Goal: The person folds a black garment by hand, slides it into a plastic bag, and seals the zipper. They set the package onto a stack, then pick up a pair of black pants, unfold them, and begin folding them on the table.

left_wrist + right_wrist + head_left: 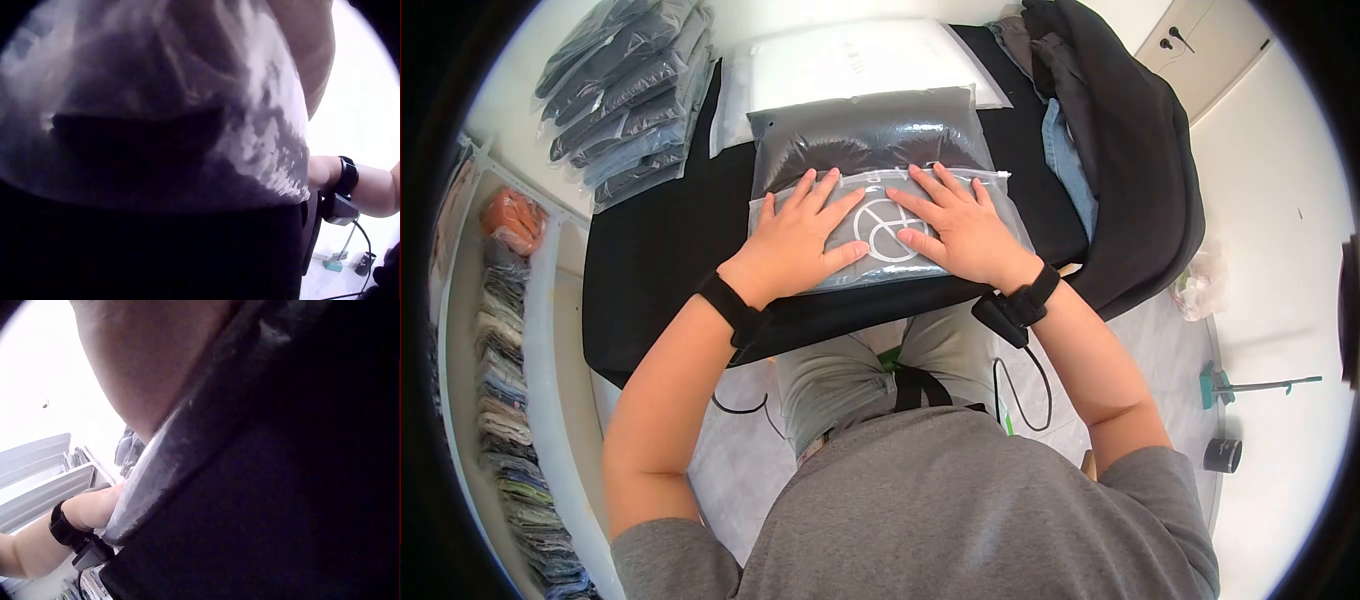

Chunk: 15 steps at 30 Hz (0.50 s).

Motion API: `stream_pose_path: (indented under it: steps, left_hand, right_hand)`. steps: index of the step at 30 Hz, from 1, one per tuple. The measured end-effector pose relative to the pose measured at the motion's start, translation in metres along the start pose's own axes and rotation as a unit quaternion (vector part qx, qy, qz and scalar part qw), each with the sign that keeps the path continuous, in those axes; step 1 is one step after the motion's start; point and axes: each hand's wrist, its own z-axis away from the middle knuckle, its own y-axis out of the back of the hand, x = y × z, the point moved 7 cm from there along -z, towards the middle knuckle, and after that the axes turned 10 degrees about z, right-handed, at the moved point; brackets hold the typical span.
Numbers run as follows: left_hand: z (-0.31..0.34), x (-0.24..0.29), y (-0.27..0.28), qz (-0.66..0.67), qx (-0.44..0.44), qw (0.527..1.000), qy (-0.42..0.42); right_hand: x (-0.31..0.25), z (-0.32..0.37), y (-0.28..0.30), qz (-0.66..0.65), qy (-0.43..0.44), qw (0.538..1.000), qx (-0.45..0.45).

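Note:
A frosted plastic zip bag [800, 265] with a white circular logo lies on the black-covered table, grey material showing through it. My left hand [800, 235] rests flat on its left half, fingers spread toward the far edge. On the right half my right hand [970, 235] lies the same way, palm down with the thumb pointing inward. Beyond the fingertips, a puffy dark grey plastic-wrapped package [870, 130] adjoins the zip edge. In the left wrist view the crinkled clear plastic [269, 150] fills the upper part. The right wrist view shows the bag's near edge [144, 494] under the palm.
White plastic bags [860, 60] lie at the table's back. Bagged dark garments [635, 100] are stacked at the back left. Dark clothes [1140, 170] and a denim piece [1065, 165] drape over the right side. A shelf of folded clothes [510, 400] stands at left.

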Motion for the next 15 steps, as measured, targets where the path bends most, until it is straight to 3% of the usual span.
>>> stream_pose_path:
  steps: [10, 15]
  left_hand:
    - [-0.009, -0.010, -0.006, 0.038, -0.073, 0.996, 0.038]
    - [-0.005, -0.018, -0.009, 0.034, -0.116, 0.993, 0.010]
  right_hand:
    - [0.005, -0.006, -0.004, -0.032, -0.007, 0.997, -0.077]
    - [0.010, -0.005, -0.008, -0.047, 0.028, 0.993, -0.101]
